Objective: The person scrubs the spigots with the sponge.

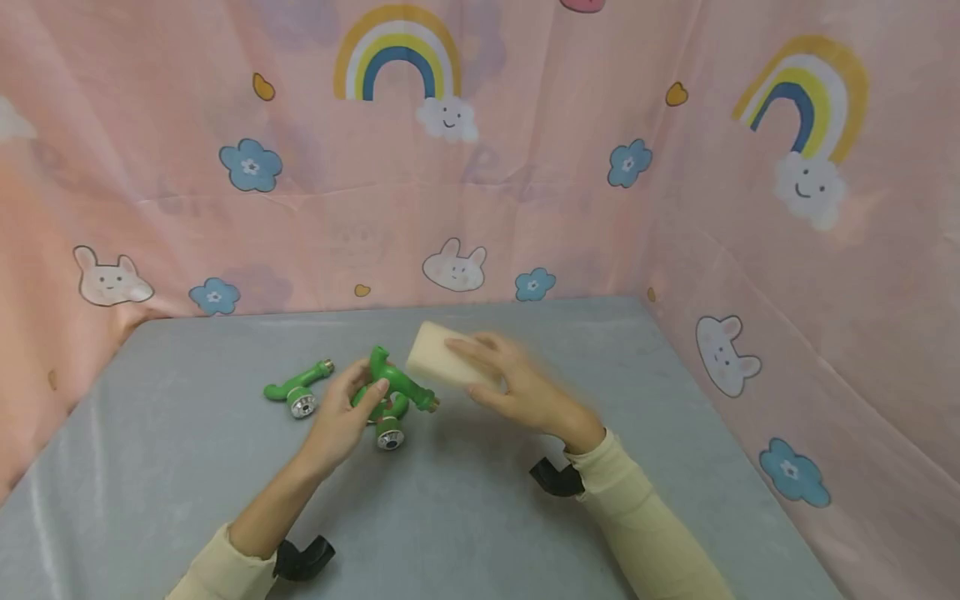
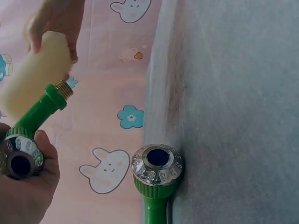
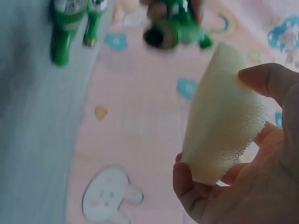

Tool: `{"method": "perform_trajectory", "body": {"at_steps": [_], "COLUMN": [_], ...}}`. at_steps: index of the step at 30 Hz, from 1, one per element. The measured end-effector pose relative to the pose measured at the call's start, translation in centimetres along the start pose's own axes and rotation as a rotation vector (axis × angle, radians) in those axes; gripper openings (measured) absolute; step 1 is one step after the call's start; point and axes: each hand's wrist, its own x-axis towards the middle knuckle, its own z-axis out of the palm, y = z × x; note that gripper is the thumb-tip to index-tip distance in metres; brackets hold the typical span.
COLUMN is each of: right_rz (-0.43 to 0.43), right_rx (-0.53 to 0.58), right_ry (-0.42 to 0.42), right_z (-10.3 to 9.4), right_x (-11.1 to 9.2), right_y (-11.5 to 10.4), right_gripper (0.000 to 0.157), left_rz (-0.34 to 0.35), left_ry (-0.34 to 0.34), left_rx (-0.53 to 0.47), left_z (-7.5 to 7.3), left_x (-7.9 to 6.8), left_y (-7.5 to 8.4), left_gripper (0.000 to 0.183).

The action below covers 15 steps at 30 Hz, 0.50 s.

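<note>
My left hand grips a green tap with a brass threaded end, raised over the table. In the left wrist view its chrome knob faces the camera. My right hand holds a cream sponge between thumb and fingers, close to the right of the held tap. The right wrist view shows the sponge's porous side, slightly bent. A second green tap lies on the table beneath the held one, partly hidden by it. Left of my left hand lies a third green tap.
The grey-covered table meets a pink patterned curtain at the back and on the right side. Dark wrist-camera mounts jut out near both sleeves.
</note>
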Motion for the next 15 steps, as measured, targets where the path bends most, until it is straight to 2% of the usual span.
{"method": "perform_trajectory", "body": {"at_steps": [4, 10, 13, 15], "right_rz": [-0.028, 0.071, 0.109, 0.112], "right_rx": [0.033, 0.087, 0.092, 0.103], "right_ry": [-0.046, -0.124, -0.125, -0.093], "right_z": [1.3, 1.1, 0.7, 0.6], "right_x": [0.3, 0.3, 0.3, 0.3], "right_y": [-0.5, 1.3, 2.0, 2.1], "right_gripper": [0.057, 0.057, 0.057, 0.058], "left_rz": [-0.017, -0.094, -0.091, -0.078], "left_ry": [-0.044, -0.058, -0.078, -0.095], "left_rx": [-0.016, -0.04, -0.052, -0.06], "left_z": [-0.1, -0.4, -0.5, -0.5], "left_x": [0.0, 0.0, 0.0, 0.0], "left_y": [0.2, 0.6, 0.5, 0.5], "left_gripper": [0.037, 0.044, 0.044, 0.043]}}
